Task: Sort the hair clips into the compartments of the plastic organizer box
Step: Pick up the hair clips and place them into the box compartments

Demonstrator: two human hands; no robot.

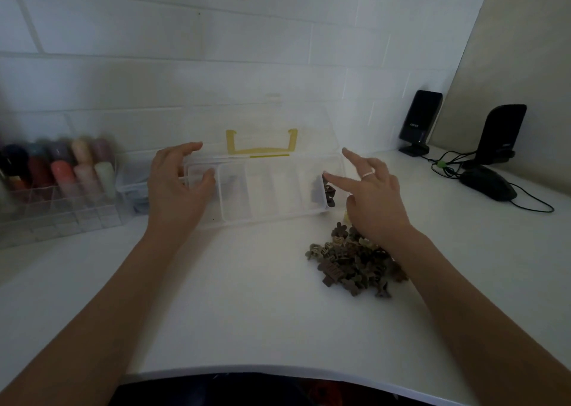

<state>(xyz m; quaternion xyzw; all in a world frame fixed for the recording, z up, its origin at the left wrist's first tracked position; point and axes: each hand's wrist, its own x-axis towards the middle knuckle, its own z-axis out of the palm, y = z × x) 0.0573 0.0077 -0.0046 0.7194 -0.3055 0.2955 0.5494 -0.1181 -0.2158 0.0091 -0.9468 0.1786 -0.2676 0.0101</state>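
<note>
A clear plastic organizer box [265,217] stands open on the white table, its lid with a yellow handle [261,144] tipped back against the wall. My left hand [176,186] curls around the box's left end, thumb on the front part and fingers over the back rim. My right hand [374,195] hovers at the box's right end with fingers spread and nothing in them. A dark brown hair clip [328,191] sits at the right end compartment's edge, just below my fingertip. A pile of brown and olive hair clips [349,262] lies on the table under my right wrist.
A clear rack of coloured bottles [58,177] stands at the left, with a small clear container [133,186] beside it. Two black speakers [420,121] [502,134], a black mouse [488,183] and cables sit at the back right. The table's curved front edge [278,368] is near me.
</note>
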